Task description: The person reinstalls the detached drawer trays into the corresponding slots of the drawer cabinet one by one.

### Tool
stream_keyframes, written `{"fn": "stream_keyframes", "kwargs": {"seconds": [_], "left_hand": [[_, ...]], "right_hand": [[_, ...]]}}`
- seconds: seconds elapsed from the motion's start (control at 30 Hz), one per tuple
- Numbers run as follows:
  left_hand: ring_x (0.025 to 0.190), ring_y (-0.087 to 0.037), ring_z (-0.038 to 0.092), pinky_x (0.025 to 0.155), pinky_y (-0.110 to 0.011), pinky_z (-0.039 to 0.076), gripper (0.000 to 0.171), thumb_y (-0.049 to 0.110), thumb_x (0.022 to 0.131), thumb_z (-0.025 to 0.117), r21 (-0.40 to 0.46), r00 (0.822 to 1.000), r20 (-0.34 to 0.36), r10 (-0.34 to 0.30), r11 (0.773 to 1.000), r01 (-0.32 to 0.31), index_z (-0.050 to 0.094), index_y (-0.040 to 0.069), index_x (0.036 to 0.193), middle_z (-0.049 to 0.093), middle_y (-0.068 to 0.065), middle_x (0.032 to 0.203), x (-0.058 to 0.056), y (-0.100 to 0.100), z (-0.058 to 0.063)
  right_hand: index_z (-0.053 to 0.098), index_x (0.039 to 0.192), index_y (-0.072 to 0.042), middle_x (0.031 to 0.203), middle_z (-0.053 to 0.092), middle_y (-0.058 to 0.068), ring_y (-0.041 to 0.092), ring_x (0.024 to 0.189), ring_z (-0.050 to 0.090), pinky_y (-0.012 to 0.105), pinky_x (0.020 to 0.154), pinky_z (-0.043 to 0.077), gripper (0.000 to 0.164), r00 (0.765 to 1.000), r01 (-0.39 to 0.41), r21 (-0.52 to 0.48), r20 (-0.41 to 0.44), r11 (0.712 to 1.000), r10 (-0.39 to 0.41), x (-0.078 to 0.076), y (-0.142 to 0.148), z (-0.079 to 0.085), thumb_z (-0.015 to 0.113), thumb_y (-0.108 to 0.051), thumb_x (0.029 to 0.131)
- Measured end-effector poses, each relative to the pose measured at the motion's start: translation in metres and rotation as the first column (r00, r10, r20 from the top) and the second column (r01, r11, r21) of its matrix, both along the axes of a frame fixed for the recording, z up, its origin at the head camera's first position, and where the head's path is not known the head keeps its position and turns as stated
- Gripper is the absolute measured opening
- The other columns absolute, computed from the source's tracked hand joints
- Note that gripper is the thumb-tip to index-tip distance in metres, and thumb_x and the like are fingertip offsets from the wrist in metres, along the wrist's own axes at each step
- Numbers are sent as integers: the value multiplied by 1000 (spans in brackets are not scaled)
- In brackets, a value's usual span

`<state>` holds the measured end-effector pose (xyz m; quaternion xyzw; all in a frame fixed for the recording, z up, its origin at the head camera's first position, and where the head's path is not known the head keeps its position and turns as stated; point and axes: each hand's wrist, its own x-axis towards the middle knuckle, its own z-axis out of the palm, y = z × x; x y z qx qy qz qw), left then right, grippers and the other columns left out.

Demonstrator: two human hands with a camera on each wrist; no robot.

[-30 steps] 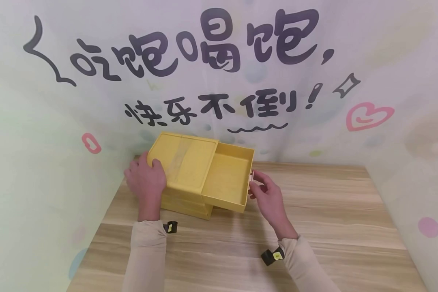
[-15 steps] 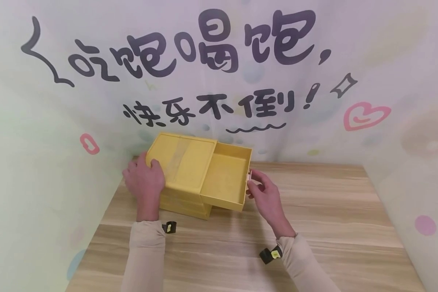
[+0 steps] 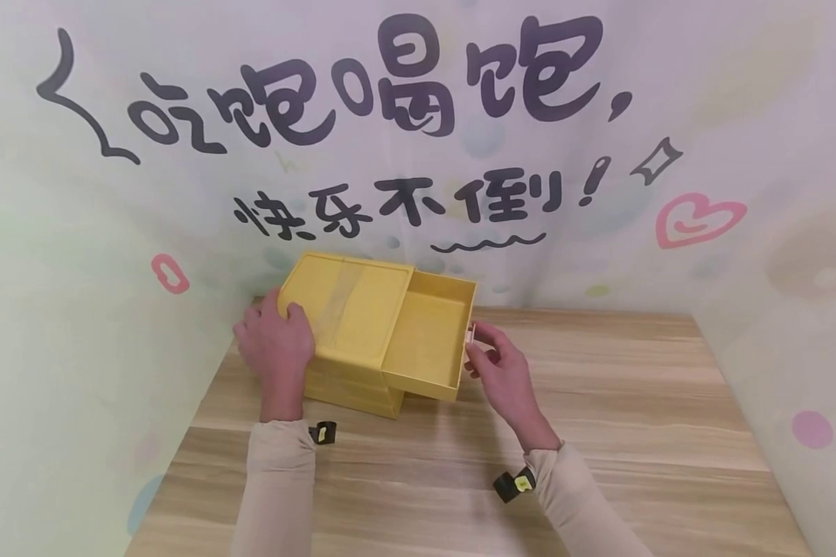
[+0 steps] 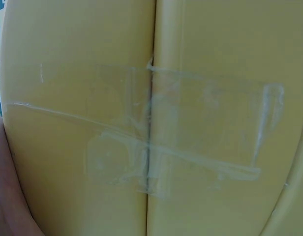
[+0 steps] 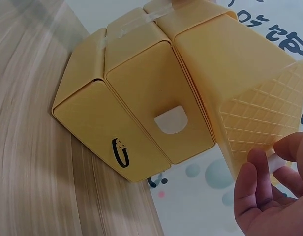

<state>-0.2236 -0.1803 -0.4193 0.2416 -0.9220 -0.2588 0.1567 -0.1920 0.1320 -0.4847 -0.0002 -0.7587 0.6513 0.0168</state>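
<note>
A yellow drawer unit (image 3: 348, 309) stands on the wooden table, its tiers stacked and joined by clear tape (image 4: 191, 128). The top drawer (image 3: 428, 333) sticks out to the right, bare inside, with a waffle-patterned front (image 5: 264, 113) in the right wrist view. My right hand (image 3: 505, 375) pinches the small white pull (image 5: 275, 162) on that front between thumb and fingers. At the unit's left end my left hand (image 3: 275, 348) grips the edge, thumb on top; the other fingertips are partly hidden. Below, the middle drawer (image 5: 146, 93) and the bottom drawer (image 5: 107, 128) are closed.
The middle drawer has a white half-round pull (image 5: 172, 119), the bottom one a black pull (image 5: 120, 152). A white printed curtain (image 3: 599, 255) hangs behind the wooden table (image 3: 627, 387) and along both sides.
The top drawer has slid slightly left into the unit, and my right hand has moved along with its pull. My left hand keeps its place on the unit.
</note>
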Motion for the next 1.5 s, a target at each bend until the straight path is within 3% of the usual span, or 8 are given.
{"fn": "stream_keyframes", "kwargs": {"seconds": [0.43,0.73,1.27,1.5], "left_hand": [[121,-45,44,102,-55,34,58,38,104,27,-7,999,45,-4,1000,4,45,12,153,53,-26,140,-2,-1,1],[120,-45,44,100,-55,34,58,38,103,28,-1,999,33,-5,1000,5,45,13,153,54,-26,140,-2,-1,1],[118,-45,44,99,-55,35,57,36,103,28,3,1000,24,1,1000,-1,46,13,152,54,-26,139,0,0,2],[117,-45,44,99,-55,34,58,36,103,28,-1,1000,25,0,1000,0,46,12,152,54,-26,139,0,0,2]], "right_hand": [[58,140,-14,135,65,11,24,81,68,27,71,59,40,1000,-14,11,-11,1000,14,0,-5,4,64,-18,101],[58,140,-13,135,65,13,31,83,69,24,69,57,40,999,-27,7,-34,1000,27,-1,-9,6,64,-16,101],[59,138,-18,135,66,8,32,82,69,24,67,56,37,999,-20,18,-26,1000,20,-1,-15,5,64,-19,101],[60,137,-16,134,66,9,27,79,69,33,69,59,37,999,-19,19,-38,1000,20,-3,-18,5,64,-19,101]]}}
